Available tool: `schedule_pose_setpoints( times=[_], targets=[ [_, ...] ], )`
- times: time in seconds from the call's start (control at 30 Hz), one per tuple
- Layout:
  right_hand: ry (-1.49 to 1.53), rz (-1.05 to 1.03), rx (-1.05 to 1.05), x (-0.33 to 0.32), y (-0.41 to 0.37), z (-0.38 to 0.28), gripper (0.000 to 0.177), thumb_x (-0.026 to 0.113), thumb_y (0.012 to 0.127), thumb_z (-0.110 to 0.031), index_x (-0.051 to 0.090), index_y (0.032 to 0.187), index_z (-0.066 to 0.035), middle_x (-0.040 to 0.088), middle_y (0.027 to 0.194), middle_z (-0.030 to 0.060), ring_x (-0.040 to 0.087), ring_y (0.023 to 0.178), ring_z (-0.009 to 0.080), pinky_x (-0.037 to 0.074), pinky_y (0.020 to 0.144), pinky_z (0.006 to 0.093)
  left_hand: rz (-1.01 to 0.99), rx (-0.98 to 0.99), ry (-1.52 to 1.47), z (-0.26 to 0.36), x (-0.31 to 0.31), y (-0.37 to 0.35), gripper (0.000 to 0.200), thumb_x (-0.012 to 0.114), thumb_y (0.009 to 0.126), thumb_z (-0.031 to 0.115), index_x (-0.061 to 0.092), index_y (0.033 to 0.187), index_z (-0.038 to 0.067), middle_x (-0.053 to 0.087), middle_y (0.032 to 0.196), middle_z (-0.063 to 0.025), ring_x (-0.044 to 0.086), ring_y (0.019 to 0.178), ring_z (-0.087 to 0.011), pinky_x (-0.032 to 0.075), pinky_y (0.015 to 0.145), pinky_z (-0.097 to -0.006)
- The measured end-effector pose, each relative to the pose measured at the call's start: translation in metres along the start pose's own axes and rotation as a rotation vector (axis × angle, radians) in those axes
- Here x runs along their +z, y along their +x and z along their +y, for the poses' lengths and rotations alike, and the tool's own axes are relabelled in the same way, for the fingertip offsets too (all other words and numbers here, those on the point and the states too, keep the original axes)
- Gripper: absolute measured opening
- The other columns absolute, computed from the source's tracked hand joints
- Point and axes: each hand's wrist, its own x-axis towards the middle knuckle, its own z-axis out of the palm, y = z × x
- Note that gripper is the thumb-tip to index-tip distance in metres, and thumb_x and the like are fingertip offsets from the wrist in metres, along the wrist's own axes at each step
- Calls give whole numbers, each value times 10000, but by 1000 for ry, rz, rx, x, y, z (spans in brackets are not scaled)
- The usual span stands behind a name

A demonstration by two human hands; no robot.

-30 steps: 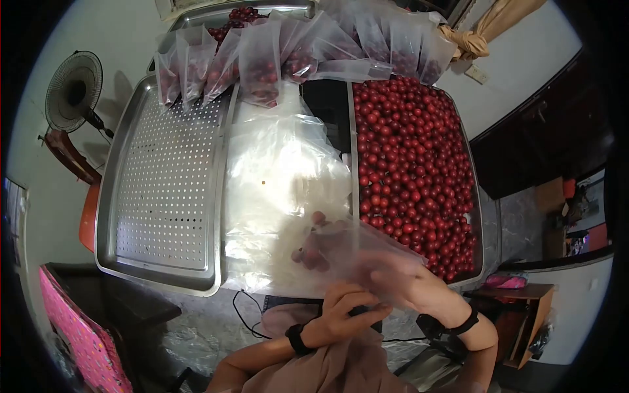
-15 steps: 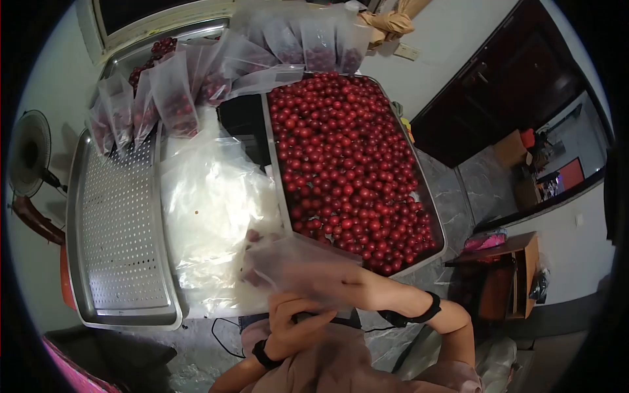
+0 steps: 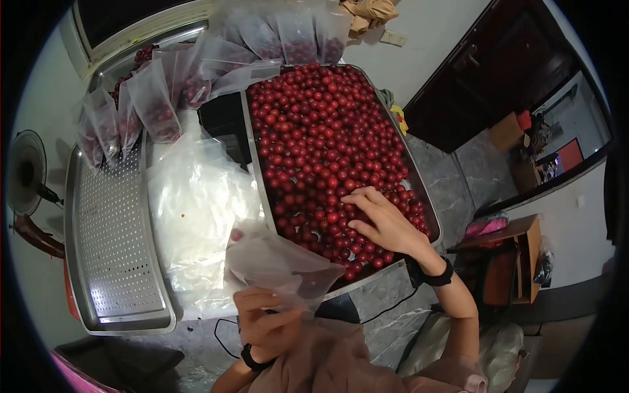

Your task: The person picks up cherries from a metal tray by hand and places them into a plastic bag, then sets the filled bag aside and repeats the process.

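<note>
My left hand (image 3: pixel 265 321), low in the view, is closed on a clear plastic bag (image 3: pixel 278 262). The bag lies tilted with its mouth toward the right, and a few dark red fruits show faintly through its far left end. My right hand (image 3: pixel 390 226) rests over the near part of a metal tray (image 3: pixel 254 154) heaped with small round red fruits (image 3: pixel 327 137). Its thumb and fingers are apart, with the fingertips touching the fruits. A dark wristband circles each wrist.
Flat plastic bags (image 3: pixel 196 203) are spread left of the fruit tray. Beyond them lies a perforated metal tray (image 3: pixel 114 229). Several filled bags (image 3: pixel 154 101) stand along the back. A fan (image 3: pixel 27 170) is at far left, a dark door (image 3: pixel 485 72) at right.
My right hand has moved from beside the bag, up and right onto the fruits. My left hand keeps hold of the bag, which has shifted slightly left. The whole view has shifted a little.
</note>
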Motion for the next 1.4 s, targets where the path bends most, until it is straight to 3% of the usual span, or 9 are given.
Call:
schedule_pose_setpoints(
  times=[0.1,0.27,0.43,0.77,0.87,1.0,1.1,1.2,1.4],
  targets=[
    [-155,-74,-34,14,3,7,519,776,762,-144,547,1221,-63,440,1217,173,443,1125,373,433,942,419,80,-52,-41,0,-2,6,330,798,599,-29,669,810,189,529,954,-48,511,877,-257,443,731,-338],
    [-240,-83,-9,16,-1,7,474,773,782,-190,554,1189,-84,444,1131,141,463,1048,331,431,906,415,170,-96,-73,2,-4,15,236,682,666,-69,606,775,126,508,951,-82,496,867,-258,435,754,-353],
    [-177,-55,60,7,-8,14,399,744,810,-209,565,1148,-95,483,1033,116,500,990,303,442,867,382,225,-145,-105,-1,-7,18,229,656,698,-64,566,812,113,496,968,-92,482,888,-249,414,800,-358],
    [-4,-230,179,-28,-41,24,222,697,795,-57,625,1004,-70,455,1103,78,564,943,251,491,792,347,268,-222,-175,-4,-11,20,213,718,749,14,534,812,101,474,1003,-92,448,947,-235,373,892,-376],
    [-98,-240,155,-33,-48,17,240,692,808,-54,623,1037,-74,497,1069,102,581,983,305,486,822,393,265,-153,-134,-5,-9,24,225,682,834,-36,480,817,60,538,999,-81,518,912,-161,423,862,-285],
    [-139,-270,241,-36,-39,6,294,695,825,-100,617,1107,-82,518,1063,111,581,996,313,489,824,408,266,-157,-146,-5,-9,23,206,667,843,-32,483,821,59,538,1002,-84,516,912,-160,422,864,-288],
    [-180,-62,60,-20,-22,2,379,695,839,-138,576,1194,-80,528,1084,118,578,1013,321,489,835,409,273,-163,-155,-4,-9,25,205,656,842,-39,478,817,59,538,1000,-84,513,912,-159,419,865,-291],
    [-190,-105,-76,2,-6,5,448,705,834,-162,541,1238,-60,501,1127,119,548,1036,323,468,855,418,274,-147,-139,-5,-12,26,202,644,843,-45,472,821,59,536,994,-84,516,912,-165,418,867,-295],
    [-221,-71,-75,28,2,7,475,753,784,-183,526,1181,-53,461,1039,144,527,989,334,457,827,428,311,-198,-196,-4,-14,31,189,647,889,19,464,868,64,526,997,-82,512,951,-180,422,890,-319]
  ],
)
